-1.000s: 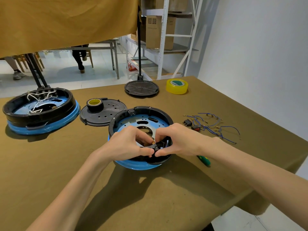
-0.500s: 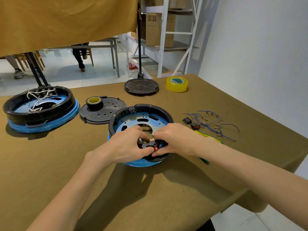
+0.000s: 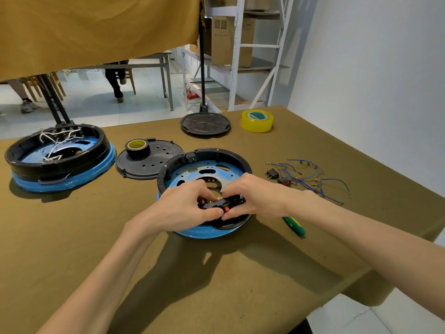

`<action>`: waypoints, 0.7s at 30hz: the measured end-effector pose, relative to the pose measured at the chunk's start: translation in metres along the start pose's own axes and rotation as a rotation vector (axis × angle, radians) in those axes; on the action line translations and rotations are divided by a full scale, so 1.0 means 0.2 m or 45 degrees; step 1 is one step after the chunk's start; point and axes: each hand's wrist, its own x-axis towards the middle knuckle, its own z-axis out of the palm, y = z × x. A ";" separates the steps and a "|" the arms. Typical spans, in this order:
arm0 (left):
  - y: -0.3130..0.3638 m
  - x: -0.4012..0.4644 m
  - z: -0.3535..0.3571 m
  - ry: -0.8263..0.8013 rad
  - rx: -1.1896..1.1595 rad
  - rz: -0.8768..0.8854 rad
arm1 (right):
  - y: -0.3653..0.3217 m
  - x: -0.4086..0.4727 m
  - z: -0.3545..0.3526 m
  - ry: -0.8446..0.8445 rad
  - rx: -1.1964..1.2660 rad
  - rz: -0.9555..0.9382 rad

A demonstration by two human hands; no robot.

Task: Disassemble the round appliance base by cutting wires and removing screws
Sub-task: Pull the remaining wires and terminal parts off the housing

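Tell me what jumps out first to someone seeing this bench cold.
Both hands, left hand and right hand, meet at the near rim of the open round base at table centre, fingers pinching a small black part with an orange button. A second base, white wires inside, sits at far left. Right of the work lies a tangle of cut blue wires, with a yellow tape roll behind.

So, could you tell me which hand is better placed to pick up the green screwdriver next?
The right hand: the green screwdriver lies just beside its wrist, on the far side from the left hand.
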 end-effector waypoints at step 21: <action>0.12 0.00 -0.03 -0.295 -0.292 -0.161 | 0.04 -0.17 0.15 0.612 0.110 0.445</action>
